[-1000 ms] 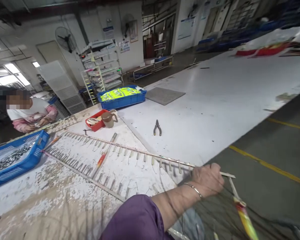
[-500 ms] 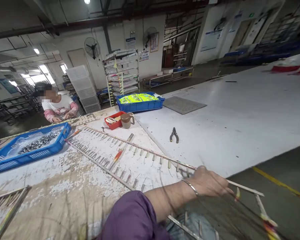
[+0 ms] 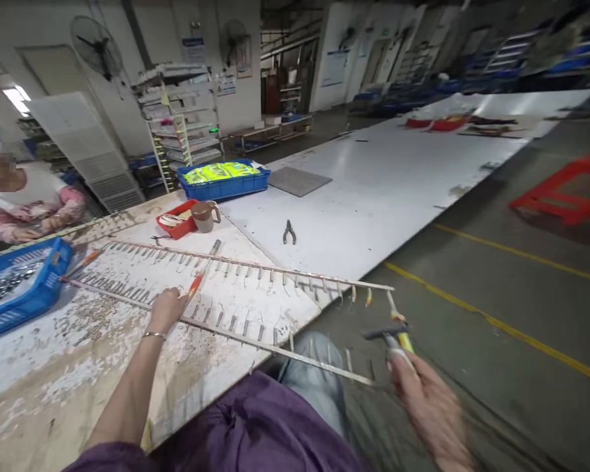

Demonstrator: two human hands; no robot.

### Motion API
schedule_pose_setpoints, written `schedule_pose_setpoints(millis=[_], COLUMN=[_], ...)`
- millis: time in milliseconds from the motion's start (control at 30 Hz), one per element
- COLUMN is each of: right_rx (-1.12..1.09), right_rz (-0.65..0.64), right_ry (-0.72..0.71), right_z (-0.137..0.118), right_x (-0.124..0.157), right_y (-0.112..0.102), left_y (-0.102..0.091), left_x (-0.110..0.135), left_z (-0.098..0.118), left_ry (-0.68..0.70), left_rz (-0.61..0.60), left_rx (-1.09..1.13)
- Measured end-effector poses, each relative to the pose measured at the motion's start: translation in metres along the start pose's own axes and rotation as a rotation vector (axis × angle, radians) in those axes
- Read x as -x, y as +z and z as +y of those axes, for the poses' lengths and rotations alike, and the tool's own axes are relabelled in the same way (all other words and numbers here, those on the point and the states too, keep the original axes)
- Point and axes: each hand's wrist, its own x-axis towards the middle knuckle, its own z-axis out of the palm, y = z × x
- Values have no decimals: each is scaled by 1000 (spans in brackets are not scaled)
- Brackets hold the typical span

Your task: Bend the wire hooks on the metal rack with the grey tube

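A long metal rack [image 3: 255, 267] of two rails set with hooks lies on the worn white table [image 3: 69, 354], its right end jutting past the table edge. My left hand [image 3: 166, 309] rests on the lower rail with its fingers curled, right beside an orange-tipped tool [image 3: 196, 283] that lies across the rack. My right hand [image 3: 430, 406] is low at the right, off the table and blurred. It is closed on a yellow lure [image 3: 403, 337] with a dark hook or wire, just beyond the rack's end.
Black pliers [image 3: 289, 231] lie on the white table beyond the rack. A brown mug [image 3: 205, 216], a red tray [image 3: 174, 223] and a blue crate of yellow packs [image 3: 223, 180] stand behind. A blue crate of metal parts [image 3: 14, 292] and a co-worker [image 3: 24, 203] are at left. A red stool [image 3: 565, 190] stands on the floor.
My left hand has left the rack's right end and moved back to the middle of the lower rail. My right hand has come into view with the lure. The view swung right.
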Motion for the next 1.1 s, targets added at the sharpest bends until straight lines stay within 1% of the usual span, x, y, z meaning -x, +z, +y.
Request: schedule_pose_setpoints(millis=[33, 67, 100, 167, 267, 333, 367, 433, 567, 633, 700, 800, 900, 1033, 1100], right_rx=[-73, -123, -147, -95, 35, 91, 113, 140, 163, 190, 208, 183, 129, 103, 107], right_rz=[-58, -106, -141, -156, -94, -20, 20, 84, 176, 201, 196, 237, 271, 233, 231], right_ry=[72, 95, 79, -28, -237, -379, -425, -471, -495, -526, -566, -612, -629, -572, -541], right_z=[-2, -6, -10, -20, -31, -35, -37, -40, -46, -47, -45, -36, -24, -6, 1], right_x=[4, 9, 14, 24, 36, 39, 39, 39, 39, 39, 39, 39, 38, 27, 14], right_y=[8, 17, 27, 46, 68, 76, 79, 81, 80, 82, 86, 97, 109, 117, 118], left_y=[6, 12, 16, 22, 26, 28, 29, 31, 37, 39, 40, 39, 33, 24, 23], left_x=[2, 4, 6, 8, 5, 0, -3, -9, -14, -13, -13, -14, -14, -9, -6], left_z=[-13, -23, -29, -32, -25, -20, -18, -16, -16, -17, -16, -12, -4, 11, 18], left_ry=[34, 68, 102, 127, 105, 101, 104, 98, 90, 95, 106, 74, 16, -13, 15], left_rz=[3, 22, 43, 61, 21, -2, -4, 6, 4, 9, 26, 26, -18, -72, -60], left_rx=[9, 31, 55, 75, -2, -58, -74, -106, -171, -213, -250, -300, -341, -337, -313])
